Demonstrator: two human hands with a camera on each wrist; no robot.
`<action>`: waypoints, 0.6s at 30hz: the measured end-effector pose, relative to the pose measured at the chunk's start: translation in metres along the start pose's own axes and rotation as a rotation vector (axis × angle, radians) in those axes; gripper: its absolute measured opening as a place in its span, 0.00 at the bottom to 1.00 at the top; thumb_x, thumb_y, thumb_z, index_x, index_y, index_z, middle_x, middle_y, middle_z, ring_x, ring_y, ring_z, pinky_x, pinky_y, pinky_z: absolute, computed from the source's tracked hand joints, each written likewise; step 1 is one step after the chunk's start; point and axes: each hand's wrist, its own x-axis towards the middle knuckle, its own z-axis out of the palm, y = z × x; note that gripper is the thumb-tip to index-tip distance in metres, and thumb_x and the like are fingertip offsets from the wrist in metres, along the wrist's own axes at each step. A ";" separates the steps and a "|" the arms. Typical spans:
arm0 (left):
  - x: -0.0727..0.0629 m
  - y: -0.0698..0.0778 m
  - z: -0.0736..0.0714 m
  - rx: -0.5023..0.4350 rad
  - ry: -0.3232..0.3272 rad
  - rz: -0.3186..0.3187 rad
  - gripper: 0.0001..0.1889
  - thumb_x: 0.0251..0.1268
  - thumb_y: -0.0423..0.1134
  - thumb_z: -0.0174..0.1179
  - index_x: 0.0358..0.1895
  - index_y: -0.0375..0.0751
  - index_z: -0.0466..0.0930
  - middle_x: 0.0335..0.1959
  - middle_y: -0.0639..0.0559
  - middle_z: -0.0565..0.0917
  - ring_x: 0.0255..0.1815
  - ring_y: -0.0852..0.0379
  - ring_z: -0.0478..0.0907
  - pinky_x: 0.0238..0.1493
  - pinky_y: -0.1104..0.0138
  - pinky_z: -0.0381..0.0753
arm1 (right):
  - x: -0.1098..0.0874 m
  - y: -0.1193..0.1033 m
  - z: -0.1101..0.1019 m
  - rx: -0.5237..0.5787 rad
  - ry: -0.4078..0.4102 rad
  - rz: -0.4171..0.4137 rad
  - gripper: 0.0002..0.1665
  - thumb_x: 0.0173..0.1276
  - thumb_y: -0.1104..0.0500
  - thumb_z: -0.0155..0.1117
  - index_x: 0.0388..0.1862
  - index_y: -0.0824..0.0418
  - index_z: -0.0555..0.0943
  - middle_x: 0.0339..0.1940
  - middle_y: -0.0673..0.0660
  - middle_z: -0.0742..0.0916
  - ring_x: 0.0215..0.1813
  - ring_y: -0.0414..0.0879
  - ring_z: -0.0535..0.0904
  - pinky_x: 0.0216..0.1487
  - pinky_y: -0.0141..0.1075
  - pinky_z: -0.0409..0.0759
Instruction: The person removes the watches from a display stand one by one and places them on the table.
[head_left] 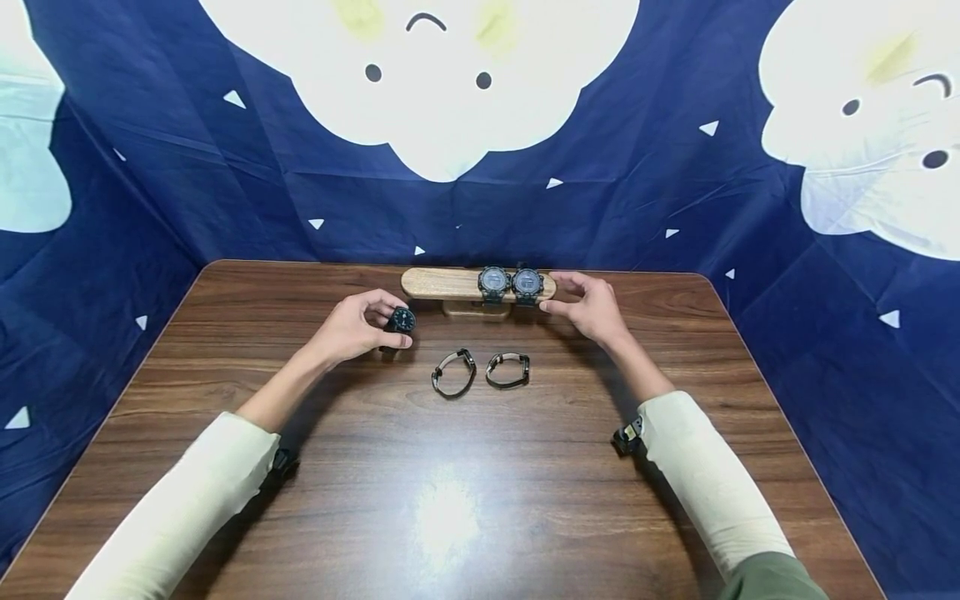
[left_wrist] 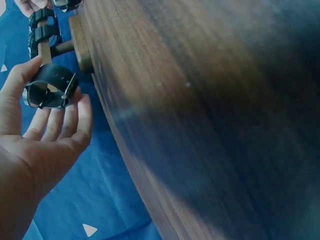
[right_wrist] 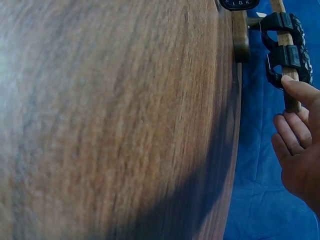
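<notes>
My left hand (head_left: 352,328) holds a black round-faced watch (head_left: 402,320), its strap closed in a loop, between thumb and fingers. In the left wrist view this looped watch (left_wrist: 54,82) appears near the end of the bar. A wooden watch stand (head_left: 438,283) with a rounded horizontal bar stands at the table's back. Two black chunky watches, a left one (head_left: 493,282) and a right one (head_left: 527,283), hang side by side on the bar's right half. My right hand (head_left: 595,310) pinches the bar's right end, its thumb (right_wrist: 300,91) close to the nearer watch.
Two thin dark watches, one on the left (head_left: 454,375) and one on the right (head_left: 508,372), lie looped on their sides in front of the stand. The brown wooden table (head_left: 360,483) ends at a blue cloth backdrop (head_left: 262,200) close behind the stand.
</notes>
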 end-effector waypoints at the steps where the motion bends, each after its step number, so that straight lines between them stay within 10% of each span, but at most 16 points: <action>1: 0.000 0.000 0.001 -0.001 -0.008 -0.004 0.31 0.56 0.40 0.88 0.62 0.40 0.87 0.54 0.39 0.89 0.50 0.51 0.86 0.43 0.67 0.90 | 0.000 0.000 0.000 0.001 0.000 0.000 0.34 0.64 0.61 0.89 0.69 0.64 0.88 0.65 0.68 0.93 0.70 0.68 0.88 0.77 0.59 0.84; 18: 0.002 -0.005 0.010 0.087 -0.047 0.004 0.24 0.48 0.48 0.91 0.47 0.53 0.89 0.42 0.52 0.89 0.41 0.54 0.84 0.51 0.61 0.75 | -0.001 -0.001 -0.001 -0.021 0.000 0.005 0.34 0.64 0.59 0.89 0.69 0.63 0.88 0.66 0.66 0.93 0.71 0.68 0.88 0.76 0.59 0.84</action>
